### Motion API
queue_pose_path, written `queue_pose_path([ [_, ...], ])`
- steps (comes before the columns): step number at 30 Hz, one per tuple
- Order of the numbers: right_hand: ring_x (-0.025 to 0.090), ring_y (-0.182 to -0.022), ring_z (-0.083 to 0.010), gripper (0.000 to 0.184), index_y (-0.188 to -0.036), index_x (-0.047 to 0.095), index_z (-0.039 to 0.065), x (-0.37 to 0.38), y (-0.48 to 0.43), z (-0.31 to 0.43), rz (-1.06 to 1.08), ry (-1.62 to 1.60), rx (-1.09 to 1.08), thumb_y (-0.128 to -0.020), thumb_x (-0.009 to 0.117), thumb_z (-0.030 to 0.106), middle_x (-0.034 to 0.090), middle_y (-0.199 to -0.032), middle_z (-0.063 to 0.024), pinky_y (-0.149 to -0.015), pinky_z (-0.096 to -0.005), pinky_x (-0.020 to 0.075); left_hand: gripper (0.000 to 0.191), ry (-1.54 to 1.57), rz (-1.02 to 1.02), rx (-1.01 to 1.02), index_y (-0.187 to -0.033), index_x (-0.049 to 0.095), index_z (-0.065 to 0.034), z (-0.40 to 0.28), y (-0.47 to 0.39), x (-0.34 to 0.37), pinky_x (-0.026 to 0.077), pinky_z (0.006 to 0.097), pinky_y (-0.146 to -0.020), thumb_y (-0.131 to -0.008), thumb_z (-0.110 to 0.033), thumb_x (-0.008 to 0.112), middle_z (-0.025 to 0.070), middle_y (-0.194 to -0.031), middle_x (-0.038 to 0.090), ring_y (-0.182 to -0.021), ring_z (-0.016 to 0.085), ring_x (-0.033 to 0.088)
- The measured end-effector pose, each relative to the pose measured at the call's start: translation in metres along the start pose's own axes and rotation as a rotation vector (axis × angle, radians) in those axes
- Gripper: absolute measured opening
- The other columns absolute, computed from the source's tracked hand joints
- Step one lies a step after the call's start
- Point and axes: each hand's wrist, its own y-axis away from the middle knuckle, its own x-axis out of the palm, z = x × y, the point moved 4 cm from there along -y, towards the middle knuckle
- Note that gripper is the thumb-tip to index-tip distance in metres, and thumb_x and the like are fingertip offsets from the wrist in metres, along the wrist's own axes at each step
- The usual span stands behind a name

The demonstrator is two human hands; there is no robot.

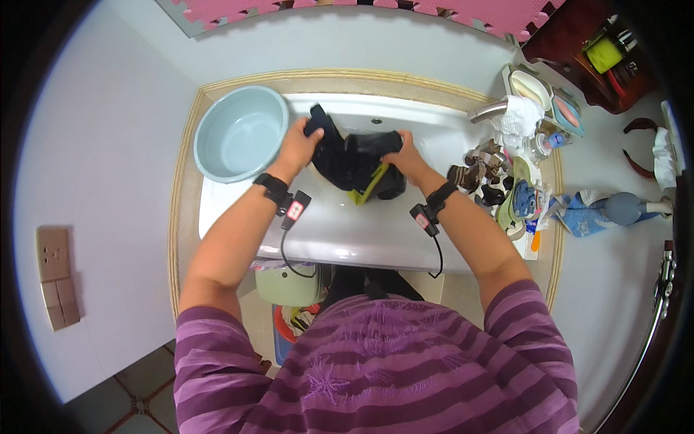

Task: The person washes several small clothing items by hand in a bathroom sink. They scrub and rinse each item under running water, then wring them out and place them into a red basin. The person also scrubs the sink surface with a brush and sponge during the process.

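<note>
Over the white washbasin (pixel 325 228), a black fabric item (pixel 347 163) with yellow-green trim hangs between both hands. Whether it is a garment or a bag is unclear. My left hand (pixel 300 144) grips its upper left part, thumb over the cloth. At the other side, my right hand (pixel 407 157) pinches a dark, band-like edge. The item's lower folds bunch close to the basin floor; whether they touch it I cannot tell. Just left of my left hand, a pale blue plastic tub (pixel 241 135) sits at the washbasin's corner.
At the right end are a metal faucet (pixel 488 111) with a white cloth (pixel 518 116) on it, a clear bottle (pixel 539 145), patterned cloth pieces (pixel 482 165) and soap dishes (pixel 566 114). Below the front edge stands a pale green bin (pixel 287 285). Cables dangle from both wrist devices.
</note>
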Motion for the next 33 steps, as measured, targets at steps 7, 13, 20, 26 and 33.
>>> queue_pose_path([
  [7, 0.044, -0.116, -0.0461, 0.088, -0.146, 0.019, 0.034, 0.007, -0.012, -0.073, 0.057, 0.794, -0.047, -0.078, 0.072, 0.018, 0.038, -0.131, -0.0224, -0.098, -0.0468, 0.0418, 0.067, -0.543, 0.109, -0.089, -0.131, 0.039, -0.0054, 0.066, 0.01, 0.078, 0.047, 0.0479, -0.089, -0.075, -0.02, 0.074, 0.025, -0.139, 0.036, -0.127, 0.046, 0.035],
  [13, 0.043, -0.115, -0.0425, 0.078, -0.146, 0.015, 0.042, 0.012, -0.022, -0.085, 0.07, 1.146, -0.047, -0.086, 0.064, 0.028, 0.037, -0.129, -0.0217, -0.09, -0.0491, 0.0463, 0.1, -1.026, 0.705, 0.068, -0.145, 0.01, -0.0449, 0.048, 0.036, 0.125, 0.036, 0.0734, -0.088, -0.07, -0.046, 0.076, 0.0133, -0.153, -0.02, -0.137, 0.05, -0.009],
  [20, 0.043, -0.116, -0.0386, 0.076, -0.147, 0.013, 0.038, 0.01, -0.045, -0.12, 0.122, 1.271, 0.021, -0.088, 0.06, 0.026, 0.037, -0.13, -0.0193, -0.089, -0.0487, 0.047, 0.095, -1.158, 0.842, -0.029, -0.145, 0.002, -0.0473, 0.081, 0.016, 0.161, 0.047, 0.0633, -0.083, -0.076, -0.053, 0.068, 0.0141, -0.154, -0.015, -0.134, 0.056, -0.006],
  [26, 0.041, -0.119, -0.0405, 0.074, -0.147, 0.015, 0.037, 0.008, -0.064, -0.152, 0.08, 1.312, -0.056, -0.088, 0.054, 0.015, 0.038, -0.131, -0.0219, -0.091, -0.0519, 0.0446, 0.089, -1.13, 0.864, -0.151, -0.146, 0.009, -0.0456, 0.108, 0.004, 0.185, 0.038, 0.0684, -0.091, -0.079, -0.046, 0.067, 0.014, -0.155, -0.008, -0.139, 0.049, -0.001],
  [33, 0.048, -0.113, -0.0433, 0.089, -0.148, 0.011, 0.031, -0.005, -0.067, -0.133, 0.231, 1.254, -0.063, -0.08, 0.064, 0.009, 0.044, -0.126, -0.026, -0.09, -0.0507, 0.0453, 0.077, -0.991, 0.94, -0.098, -0.148, 0.018, -0.0333, 0.106, -0.003, 0.182, 0.025, 0.0628, -0.104, -0.085, -0.033, 0.062, 0.022, -0.153, 0.01, -0.139, 0.046, 0.012],
])
